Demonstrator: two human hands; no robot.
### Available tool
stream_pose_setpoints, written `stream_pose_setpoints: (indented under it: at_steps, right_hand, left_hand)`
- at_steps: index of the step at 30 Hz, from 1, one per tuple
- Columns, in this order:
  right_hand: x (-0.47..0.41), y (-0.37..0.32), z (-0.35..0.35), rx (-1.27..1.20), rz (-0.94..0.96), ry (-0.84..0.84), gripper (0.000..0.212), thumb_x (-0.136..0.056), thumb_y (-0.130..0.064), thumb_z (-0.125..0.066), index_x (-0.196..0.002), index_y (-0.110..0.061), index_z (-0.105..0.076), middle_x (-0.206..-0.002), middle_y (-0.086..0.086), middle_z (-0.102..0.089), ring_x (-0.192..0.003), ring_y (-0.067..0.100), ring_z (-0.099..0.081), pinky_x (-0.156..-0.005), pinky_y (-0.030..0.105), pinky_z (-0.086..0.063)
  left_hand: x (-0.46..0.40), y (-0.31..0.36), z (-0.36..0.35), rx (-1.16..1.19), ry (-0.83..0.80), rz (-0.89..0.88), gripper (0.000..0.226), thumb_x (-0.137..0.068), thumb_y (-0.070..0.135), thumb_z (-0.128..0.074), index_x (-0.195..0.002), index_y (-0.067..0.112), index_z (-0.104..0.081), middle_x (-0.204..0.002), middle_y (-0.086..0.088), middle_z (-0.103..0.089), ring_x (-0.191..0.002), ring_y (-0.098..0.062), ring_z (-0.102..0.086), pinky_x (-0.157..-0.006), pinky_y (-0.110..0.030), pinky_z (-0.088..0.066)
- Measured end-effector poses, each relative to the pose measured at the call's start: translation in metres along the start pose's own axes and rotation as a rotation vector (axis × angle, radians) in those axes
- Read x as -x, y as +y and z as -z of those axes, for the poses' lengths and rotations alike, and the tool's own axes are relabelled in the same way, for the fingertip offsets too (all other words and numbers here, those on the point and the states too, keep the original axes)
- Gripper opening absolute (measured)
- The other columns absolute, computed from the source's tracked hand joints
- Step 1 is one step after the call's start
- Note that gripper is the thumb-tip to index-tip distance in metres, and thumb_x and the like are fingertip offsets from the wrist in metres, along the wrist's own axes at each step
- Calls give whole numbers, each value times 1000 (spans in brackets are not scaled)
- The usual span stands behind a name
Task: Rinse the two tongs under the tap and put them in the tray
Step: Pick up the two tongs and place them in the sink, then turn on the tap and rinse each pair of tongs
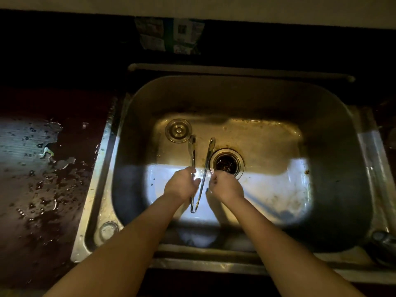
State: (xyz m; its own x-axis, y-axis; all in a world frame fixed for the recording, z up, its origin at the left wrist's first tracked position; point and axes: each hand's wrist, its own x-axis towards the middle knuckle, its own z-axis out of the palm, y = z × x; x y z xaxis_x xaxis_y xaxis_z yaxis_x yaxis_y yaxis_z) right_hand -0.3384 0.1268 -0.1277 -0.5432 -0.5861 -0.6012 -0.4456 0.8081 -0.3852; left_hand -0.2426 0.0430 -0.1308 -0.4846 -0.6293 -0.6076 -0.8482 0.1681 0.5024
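Note:
One pair of metal tongs [206, 159] is held over the steel sink [334, 189], its two arms spread in a V with the hinge toward me and the tips pointing away. My left hand [182, 185] grips the left arm of the tongs. My right hand [226, 186] is curled at the right arm; whether it grips that arm I cannot tell. No second tongs, no tap spout and no tray show here, and I see no running water.
A round drain plug [178, 130] lies on the sink floor at the back left. The open drain [226, 163] sits just right of the tongs. The dark counter [42, 168] on the left is wet. A dark knob [383, 237] sits at the sink's front right corner.

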Motion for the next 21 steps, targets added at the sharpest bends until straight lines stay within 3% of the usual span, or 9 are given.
stream_pose_setpoints:
  at_steps: [4,7,10,12,15,18,21]
  right_hand:
    - [36,6,31,179,96,-2,30,-85,-25,-54,-114,-16,-60,-118,12,-64,-107,31,-58,-87,38,-48]
    - [69,16,48,286,132,71,37,-86,-28,-51,-120,-16,-57,-125,11,-59,-113,29,-53,-92,39,-42]
    - [106,28,61,296,131,182,39,-88,-31,-49,-123,-16,-55,-129,8,-56,-118,27,-48,-97,38,-38]
    - [132,39,68,222,119,279,41,-89,-33,-48,-128,-18,-51,-138,6,-49,-127,24,-41,-104,38,-32]
    - [168,59,76,130,59,529,52,-89,-34,-52,-137,-20,-40,-151,10,-29,-140,26,-22,-115,42,-19]
    - [193,81,83,159,-54,745,69,-82,-32,-60,-142,-16,-30,-155,22,-14,-144,35,-8,-113,48,-6]
    - [206,103,87,144,-191,755,78,-85,-33,-57,-147,-11,-16,-155,26,1,-144,36,6,-114,47,0]
  left_hand:
    - [32,24,14,-409,-120,-168,38,-91,34,-46,-124,16,-51,-128,-12,-59,-115,-28,-54,-92,-37,-44]
    - [68,37,20,-596,-53,-259,40,-91,38,-42,-124,17,-50,-127,-10,-58,-112,-27,-56,-87,-38,-46]
    - [104,44,8,-519,128,-357,40,-92,39,-40,-125,19,-50,-125,-7,-60,-107,-25,-59,-84,-35,-47]
    - [126,46,-11,-365,213,-414,42,-92,39,-40,-129,21,-48,-129,-3,-58,-113,-21,-56,-95,-35,-43]
    - [145,43,-41,-358,187,-432,46,-93,43,-35,-136,27,-37,-143,1,-46,-131,-17,-40,-113,-43,-21]
    - [142,36,-53,-384,154,-385,52,-92,47,-30,-141,29,-26,-150,0,-34,-139,-17,-27,-115,-51,-6]
    - [136,35,-53,-365,148,-356,56,-92,48,-32,-143,30,-20,-153,-2,-28,-141,-19,-22,-114,-55,0]
